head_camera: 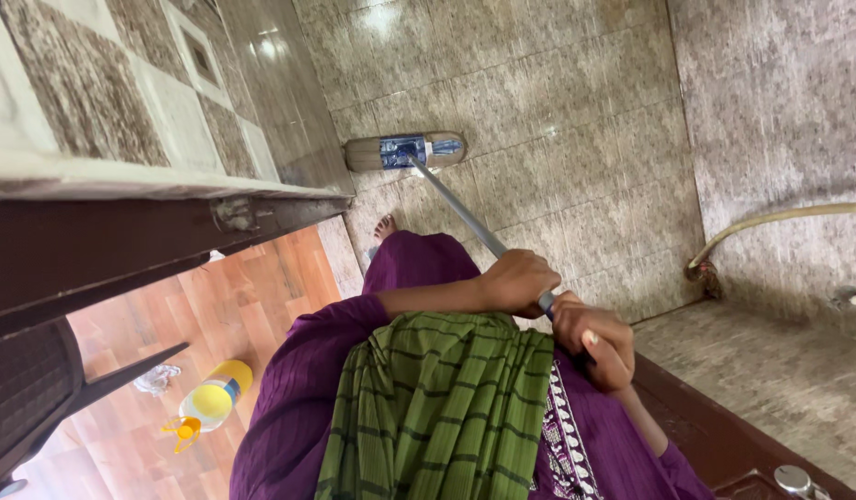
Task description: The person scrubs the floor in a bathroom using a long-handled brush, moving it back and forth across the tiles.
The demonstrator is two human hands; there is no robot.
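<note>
I hold a floor mop by its long grey metal handle [456,208] with both hands. My left hand [519,281] grips the shaft higher up, nearer the mop head. My right hand [596,341] closes around the handle's end, close to my body. The flat mop head [405,151], beige with a blue patch, rests on the speckled tiled floor [558,111] ahead of my bare foot [384,227]. I wear a purple garment and a green striped scarf [437,407].
A dark brown door frame [104,250] crosses the left side. A yellow bottle [215,396] lies on the wood-patterned floor below it. A pale hose [770,220] curves along the tiled wall at right, with a tap [854,298] nearby.
</note>
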